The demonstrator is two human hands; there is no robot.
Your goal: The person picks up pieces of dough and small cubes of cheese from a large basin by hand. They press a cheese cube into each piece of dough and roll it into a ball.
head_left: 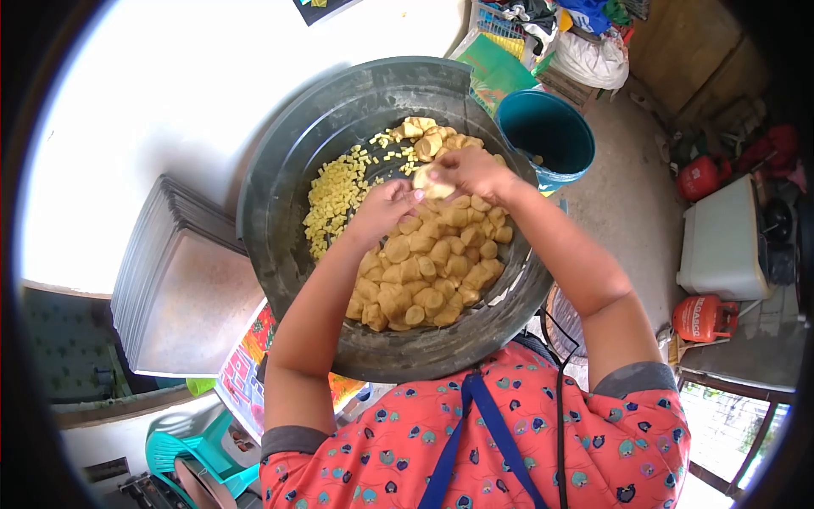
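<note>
A flattened piece of dough (431, 182) is between my two hands above a large black round basin. My right hand (479, 174) grips its right side with the fingers curled over it. At its lower left edge, the fingertips of my left hand (386, 208) pinch the dough. A heap of tan dough pieces (424, 271) lies just below my hands in the basin (398, 360). Small yellow cubes (335, 195), perhaps cheese, are spread on the basin's left side. More shaped dough pieces (432, 140) sit near the far side.
Right of the basin stands a blue-green bucket (551, 174). Stacked metal trays (203, 297) lean at the left, with a turquoise plastic chair (199, 450) below. Red gas cylinders (705, 319) and a white cabinet (725, 237) are at the far right. Bags (593, 59) pile up behind.
</note>
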